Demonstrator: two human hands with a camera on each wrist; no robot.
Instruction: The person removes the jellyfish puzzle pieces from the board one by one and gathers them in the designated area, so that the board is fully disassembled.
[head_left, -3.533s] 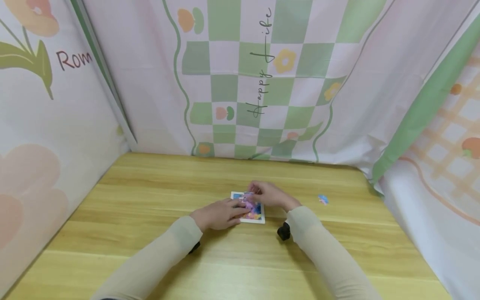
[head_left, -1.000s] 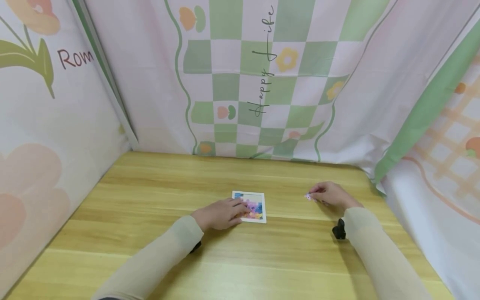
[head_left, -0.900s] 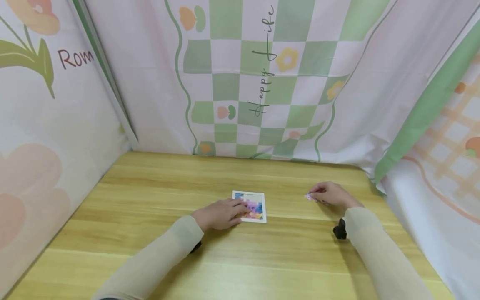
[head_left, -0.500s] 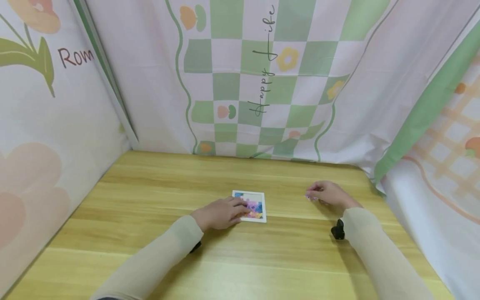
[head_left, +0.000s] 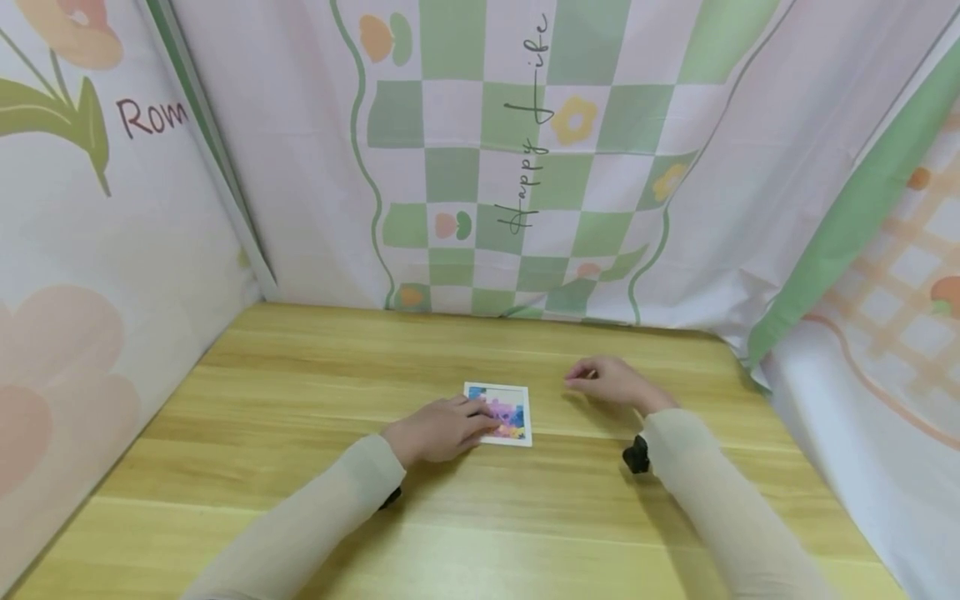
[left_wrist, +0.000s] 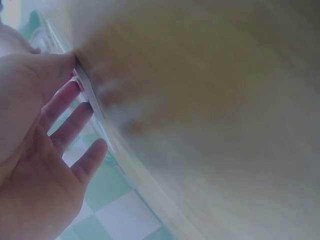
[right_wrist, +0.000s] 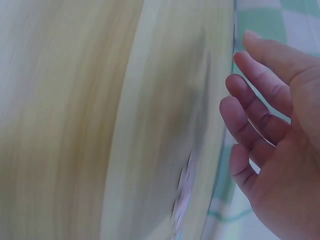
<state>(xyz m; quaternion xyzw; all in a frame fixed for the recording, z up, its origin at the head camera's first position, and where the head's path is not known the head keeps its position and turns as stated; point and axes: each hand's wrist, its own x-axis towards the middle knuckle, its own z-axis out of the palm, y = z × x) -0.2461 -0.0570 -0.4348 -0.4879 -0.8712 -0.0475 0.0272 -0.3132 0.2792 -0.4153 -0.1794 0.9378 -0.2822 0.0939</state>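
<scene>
A small jigsaw puzzle in a white-rimmed tray (head_left: 507,395) lies on the table; pink, blue and yellow pieces fill its lower part, while a pale band shows across its top. My left hand (head_left: 438,427) rests on its left side, fingers extended over the picture. In the left wrist view that thumb touches the edge of the tray (left_wrist: 103,122). Right of the tray, my right hand (head_left: 611,383) is just above the table with loosely bent fingers. Nothing shows between them in the right wrist view, where pinkish puzzle pieces (right_wrist: 183,195) lie on the wood below the hand (right_wrist: 270,130).
The wooden table (head_left: 465,525) is bounded by a checkered curtain (head_left: 495,183) at the back and printed cloths on both sides. Each wrist wears a small black camera, the right one (head_left: 637,455) plainly visible. The right hand hides the loose pieces in the head view.
My right hand went from the tray out to the loose pieces at the right and handled them there; now it has moved back left, away from them. My left hand has stayed put.
</scene>
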